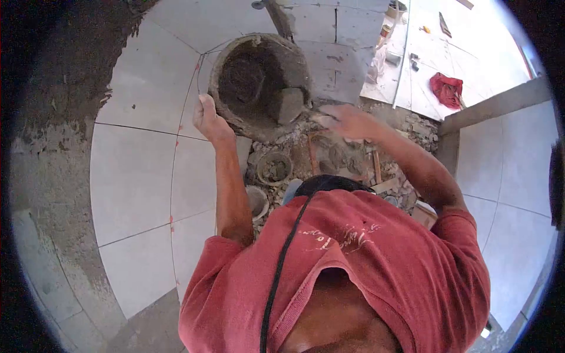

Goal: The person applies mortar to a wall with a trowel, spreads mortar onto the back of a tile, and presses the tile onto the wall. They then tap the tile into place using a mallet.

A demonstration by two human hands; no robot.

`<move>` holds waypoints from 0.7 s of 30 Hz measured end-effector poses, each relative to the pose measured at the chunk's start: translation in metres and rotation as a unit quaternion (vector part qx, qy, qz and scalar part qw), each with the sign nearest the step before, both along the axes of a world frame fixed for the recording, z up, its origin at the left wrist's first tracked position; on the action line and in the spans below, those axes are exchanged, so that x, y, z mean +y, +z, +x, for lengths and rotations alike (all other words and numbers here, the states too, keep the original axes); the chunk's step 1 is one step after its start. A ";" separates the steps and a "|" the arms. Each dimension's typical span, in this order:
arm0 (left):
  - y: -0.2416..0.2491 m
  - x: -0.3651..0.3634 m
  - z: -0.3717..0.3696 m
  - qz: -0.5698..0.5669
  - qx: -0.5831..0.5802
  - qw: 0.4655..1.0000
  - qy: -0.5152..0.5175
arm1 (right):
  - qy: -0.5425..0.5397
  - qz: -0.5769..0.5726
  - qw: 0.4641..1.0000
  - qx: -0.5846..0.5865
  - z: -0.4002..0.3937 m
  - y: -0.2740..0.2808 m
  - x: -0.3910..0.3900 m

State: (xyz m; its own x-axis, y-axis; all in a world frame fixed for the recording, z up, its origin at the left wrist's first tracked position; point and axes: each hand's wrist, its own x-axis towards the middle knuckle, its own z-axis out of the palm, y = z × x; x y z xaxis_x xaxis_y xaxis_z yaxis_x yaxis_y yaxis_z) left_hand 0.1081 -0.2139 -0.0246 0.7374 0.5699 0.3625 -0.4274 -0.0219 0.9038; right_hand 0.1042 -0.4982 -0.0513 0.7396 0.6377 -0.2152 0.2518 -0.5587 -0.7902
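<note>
A mortar-caked bucket (226, 115) leans with its mouth toward me, dark inside with mortar residue. My left hand (213, 122) grips its left rim, thumb up, the other fingers partly hidden. Inside the bucket, at the lower right, lies a flat grey blade like a trowel's (291, 106). Just right of the bucket, my right hand (350, 122) stretches its fingers toward the rim and the blade's end. Those fingers are slightly blurred, and I see nothing held in them.
Rubble (297, 135) covers the floor below, with a small mortar-filled bowl (274, 168) and another container (257, 201). Large pale tiles (150, 170) with a string line stand at left. A red cloth (446, 90) and a saw (445, 25) lie at upper right.
</note>
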 end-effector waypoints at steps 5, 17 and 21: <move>0.004 -0.015 0.003 -0.003 0.050 0.999 -0.016 | -0.056 -0.018 0.970 -0.236 0.008 0.020 -0.021; 0.011 -0.027 0.008 0.010 0.037 0.999 -0.021 | -0.027 -0.101 0.960 -0.260 0.018 -0.038 0.003; 0.011 -0.036 0.001 -0.040 0.031 0.999 0.001 | -0.023 -0.096 0.933 -0.346 -0.001 0.011 0.004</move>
State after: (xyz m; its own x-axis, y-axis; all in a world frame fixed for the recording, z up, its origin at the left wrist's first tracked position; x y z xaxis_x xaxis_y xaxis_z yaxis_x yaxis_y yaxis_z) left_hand 0.1094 -0.2504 -0.0133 0.7557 0.5970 0.2692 -0.3700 0.0499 0.9277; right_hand 0.1027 -0.4943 -0.0402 0.7695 0.6007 0.2168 0.6368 -0.6956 -0.3327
